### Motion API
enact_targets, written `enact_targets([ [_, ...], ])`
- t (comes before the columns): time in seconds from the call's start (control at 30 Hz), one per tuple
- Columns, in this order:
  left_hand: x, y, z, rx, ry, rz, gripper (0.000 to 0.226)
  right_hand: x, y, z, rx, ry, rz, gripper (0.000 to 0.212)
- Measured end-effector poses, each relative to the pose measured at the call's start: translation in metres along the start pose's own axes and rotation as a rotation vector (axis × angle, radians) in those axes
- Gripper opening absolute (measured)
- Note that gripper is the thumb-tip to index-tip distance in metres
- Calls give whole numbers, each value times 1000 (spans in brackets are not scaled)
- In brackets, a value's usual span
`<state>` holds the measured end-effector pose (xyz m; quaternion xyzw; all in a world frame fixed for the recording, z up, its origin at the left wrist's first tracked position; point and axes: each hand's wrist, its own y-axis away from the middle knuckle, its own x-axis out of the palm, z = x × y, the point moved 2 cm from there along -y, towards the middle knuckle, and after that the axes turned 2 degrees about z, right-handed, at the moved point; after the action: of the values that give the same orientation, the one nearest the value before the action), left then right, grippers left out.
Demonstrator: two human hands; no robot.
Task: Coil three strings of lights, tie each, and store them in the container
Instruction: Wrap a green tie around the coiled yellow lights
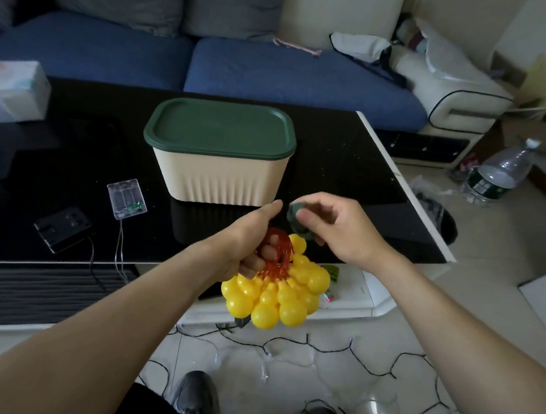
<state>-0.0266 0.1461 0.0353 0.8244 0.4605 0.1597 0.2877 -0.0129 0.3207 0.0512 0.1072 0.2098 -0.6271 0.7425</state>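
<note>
My left hand (pixel 256 238) grips the red wire loops (pixel 276 255) of a coiled light string, and its cluster of yellow gourd-shaped bulbs (pixel 275 292) hangs below the fist. My right hand (pixel 335 225) pinches a small roll of dark green tie (pixel 296 219) just right of the left hand. Behind both hands stands the beige container (pixel 219 174) on the black table, its green lid (pixel 220 128) on. A black-wired light string (pixel 320 349) lies spread over the floor by my feet. A clear battery box (pixel 126 198) and a black one (pixel 61 229) lie on the table, their thin wires running off the front edge.
The glossy black table (pixel 348 167) ends at a white edge on the right. A tissue pack (pixel 13 91) sits at its far left. The blue sofa (pixel 242 69) is behind. A plastic water bottle (pixel 500 172) and bags lie on the floor at the right.
</note>
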Motion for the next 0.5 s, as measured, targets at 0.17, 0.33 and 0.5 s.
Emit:
enact_targets([
  [0.17, 10, 0, 3, 77, -24, 57, 55, 8, 19, 4, 0, -77, 62, 32],
  [0.33, 6, 2, 5, 135, -50, 99, 45, -2, 24, -3, 58, -124, 112, 34],
  [0.5, 1, -1, 8, 112, -69, 56, 50, -16, 11, -18, 161, -74, 143, 27],
])
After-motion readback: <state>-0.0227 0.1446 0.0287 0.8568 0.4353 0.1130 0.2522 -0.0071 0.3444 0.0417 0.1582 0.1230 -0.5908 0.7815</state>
